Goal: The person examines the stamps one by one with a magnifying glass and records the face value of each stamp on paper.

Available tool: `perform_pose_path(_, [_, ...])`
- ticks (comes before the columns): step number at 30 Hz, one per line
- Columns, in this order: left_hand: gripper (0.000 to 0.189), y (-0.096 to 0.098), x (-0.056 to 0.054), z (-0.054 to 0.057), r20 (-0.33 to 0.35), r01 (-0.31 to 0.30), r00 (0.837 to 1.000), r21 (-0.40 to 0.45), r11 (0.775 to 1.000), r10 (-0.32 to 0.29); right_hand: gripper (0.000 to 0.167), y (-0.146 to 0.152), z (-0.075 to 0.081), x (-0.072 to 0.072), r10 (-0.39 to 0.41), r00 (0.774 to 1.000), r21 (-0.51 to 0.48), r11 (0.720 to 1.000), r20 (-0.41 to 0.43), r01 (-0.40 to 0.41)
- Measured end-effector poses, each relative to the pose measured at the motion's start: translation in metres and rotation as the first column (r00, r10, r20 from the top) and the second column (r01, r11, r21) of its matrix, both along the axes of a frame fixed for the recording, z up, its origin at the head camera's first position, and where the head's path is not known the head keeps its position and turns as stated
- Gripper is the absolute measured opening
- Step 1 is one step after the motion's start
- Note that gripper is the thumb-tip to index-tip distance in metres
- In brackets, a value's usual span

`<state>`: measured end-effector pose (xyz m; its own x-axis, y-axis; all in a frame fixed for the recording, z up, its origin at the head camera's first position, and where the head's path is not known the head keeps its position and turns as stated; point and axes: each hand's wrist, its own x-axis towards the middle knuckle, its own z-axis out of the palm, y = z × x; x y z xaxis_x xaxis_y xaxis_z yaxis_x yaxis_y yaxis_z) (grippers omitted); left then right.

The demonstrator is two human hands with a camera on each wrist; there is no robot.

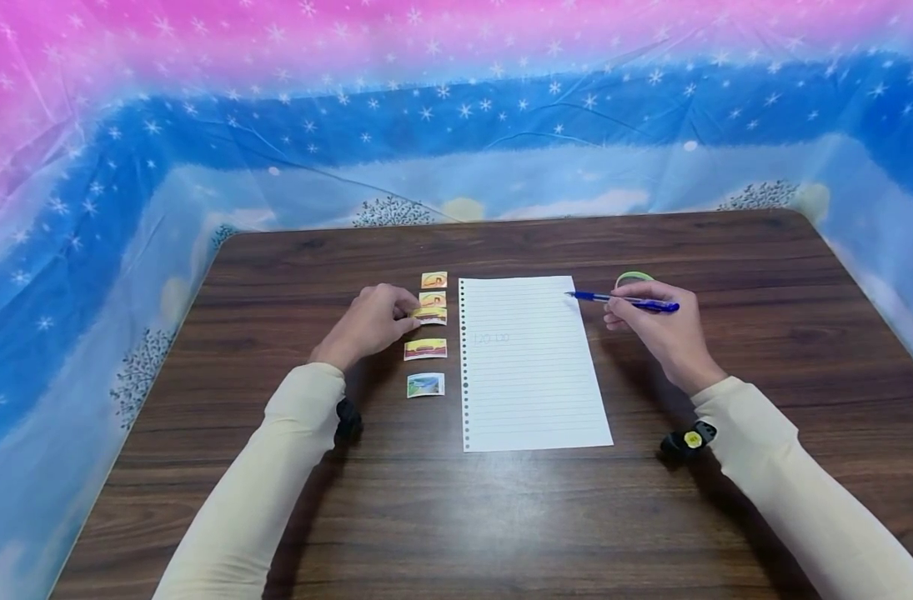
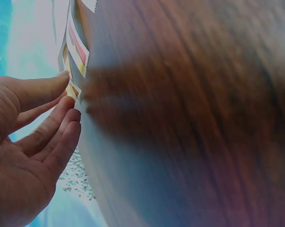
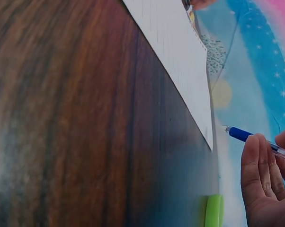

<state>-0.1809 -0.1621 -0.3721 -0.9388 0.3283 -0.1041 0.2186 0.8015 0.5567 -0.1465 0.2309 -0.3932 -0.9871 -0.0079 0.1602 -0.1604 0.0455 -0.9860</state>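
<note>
My left hand [image 1: 373,321] pinches the left edge of a red-and-yellow postage stamp [image 1: 432,317] between thumb and fingers; it overlaps an orange stamp [image 1: 432,299] just above it. More stamps form a column: another orange one [image 1: 434,280] at the top, a second red-and-yellow one [image 1: 426,349] below, and a blue-green landscape one [image 1: 425,385] nearest me. A blue pen [image 1: 629,301] is gripped in my right hand [image 1: 666,329], its tip over the upper right of a lined loose-leaf sheet [image 1: 531,383]. Faint handwriting shows on the sheet's left part.
A green ring [image 1: 634,276], apparently a tape roll, lies partly behind my right hand. All of it sits on a dark wood-grain table [image 1: 501,533]. A blue and pink snowflake cloth [image 1: 456,108] hangs round the back and sides.
</note>
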Motion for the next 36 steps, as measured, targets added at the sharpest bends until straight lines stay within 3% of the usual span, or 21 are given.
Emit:
perform_pose_path(12, [0.023,-0.003,-0.004,-0.005,0.012,-0.001,1.000,-0.006,1.000,0.001,0.036,0.009,-0.002,0.001,-0.047,0.999,0.046,0.998,0.006,0.047])
perform_pose_path(29, [0.022,-0.002,-0.003,-0.003,0.016,-0.013,1.000,-0.007,1.000,0.013,0.036,0.016,-0.009,0.007,-0.154,0.988,0.022,0.988,-0.005,0.154])
perform_pose_path(36, [0.023,-0.001,-0.003,-0.003,0.019,-0.016,1.000,-0.007,1.000,0.016,0.033,0.020,-0.010,0.011,-0.205,0.979,0.186,0.962,0.005,0.200])
